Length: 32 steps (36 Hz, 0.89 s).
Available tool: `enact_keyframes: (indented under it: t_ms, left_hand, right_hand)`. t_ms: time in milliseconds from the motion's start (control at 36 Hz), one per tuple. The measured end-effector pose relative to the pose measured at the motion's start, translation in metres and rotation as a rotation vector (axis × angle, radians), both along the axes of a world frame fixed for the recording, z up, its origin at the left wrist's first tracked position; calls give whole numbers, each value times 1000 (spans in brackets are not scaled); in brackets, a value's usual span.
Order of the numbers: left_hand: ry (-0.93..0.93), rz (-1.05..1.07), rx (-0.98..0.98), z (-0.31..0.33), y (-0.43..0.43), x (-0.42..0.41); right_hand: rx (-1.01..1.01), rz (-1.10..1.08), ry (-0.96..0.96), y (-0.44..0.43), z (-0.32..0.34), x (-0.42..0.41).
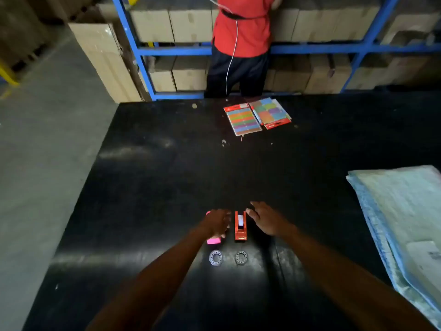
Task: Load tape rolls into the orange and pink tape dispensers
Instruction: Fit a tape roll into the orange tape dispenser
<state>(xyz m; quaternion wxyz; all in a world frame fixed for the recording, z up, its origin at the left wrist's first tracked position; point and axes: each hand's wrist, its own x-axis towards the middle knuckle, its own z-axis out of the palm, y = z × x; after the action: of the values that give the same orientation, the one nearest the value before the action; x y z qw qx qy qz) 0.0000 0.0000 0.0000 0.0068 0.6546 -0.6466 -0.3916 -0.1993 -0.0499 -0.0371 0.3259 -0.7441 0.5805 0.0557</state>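
An orange tape dispenser [240,226] stands on the black table [167,177] with a white strip showing in its top slot. Left of it stands a pink tape dispenser [213,240], mostly hidden under my left hand [216,223], which is closed over it. My right hand [265,219] hovers just right of the orange dispenser, fingers spread, holding nothing. Two clear tape rolls lie flat nearer to me: the left tape roll [215,258] below the pink dispenser, the right tape roll [241,257] below the orange one.
Two packs of coloured sticky tabs [256,115] lie at the table's far edge. A stack of pale blue plastic-wrapped sheets [403,216] covers the right side. A person in a red shirt [241,27] stands beyond the table at a blue rack [133,44] of cardboard boxes.
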Motion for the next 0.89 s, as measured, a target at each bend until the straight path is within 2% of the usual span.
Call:
enact_keyframes:
  t_ms: [56,167,278,417,500,639,806,889]
  left_hand:
    - [46,65,82,-11,-3,-8]
    - [-16,-80,120,-25,1,-21]
    - [89,64,31,-32,4,-31]
    - [338,282,-5,-28,13,-42]
    - [418,433,59,-33,15,-43]
    - [526,412,46,-1,26,-52]
    - [458,411,-20,-36,32,-43]
    - [478,437,-35,-22,36,-44]
  right_hand:
    - [8,-33,-28,5,-11,4]
    - [-18,113,-22,25,-17,13]
    - [-62,-49,-106,32,-27,19]
    - [15,-267,-263,38,-28,21]
    - [26,-292,-363,39,-20,20]
    - [88,-250,-414,52,-9,19]
    - [92,-310,-493,65,13,13]
    - [55,-306,-540,67,24,7]
